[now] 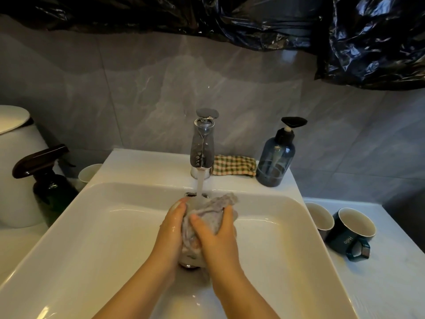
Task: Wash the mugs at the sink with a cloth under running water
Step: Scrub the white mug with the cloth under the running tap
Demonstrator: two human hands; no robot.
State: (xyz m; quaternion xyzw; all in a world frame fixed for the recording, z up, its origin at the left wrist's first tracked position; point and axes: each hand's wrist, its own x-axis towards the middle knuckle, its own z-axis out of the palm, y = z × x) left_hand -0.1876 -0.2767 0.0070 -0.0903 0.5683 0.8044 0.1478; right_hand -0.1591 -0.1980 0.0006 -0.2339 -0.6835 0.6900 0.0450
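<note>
Over the middle of the white sink [96,226], both hands squeeze a wet grey cloth [208,215] under the running stream from the chrome tap [202,143]. My left hand [170,229] grips the cloth's left side, and my right hand [217,233] wraps it from the right, thumb across the front. Whether a mug is inside the cloth cannot be seen. Two dark blue mugs stand on the counter to the right: one [351,231] with "Hello" on it, the other [318,218] just behind the sink's rim. A pale cup [88,172] stands left of the sink.
A checked cloth [234,165] lies on the sink's back ledge beside a blue pump bottle [274,162]. A dark spray bottle [48,180] and a white toilet tank [16,166] are at the left. Black plastic sheeting [368,42] hangs above.
</note>
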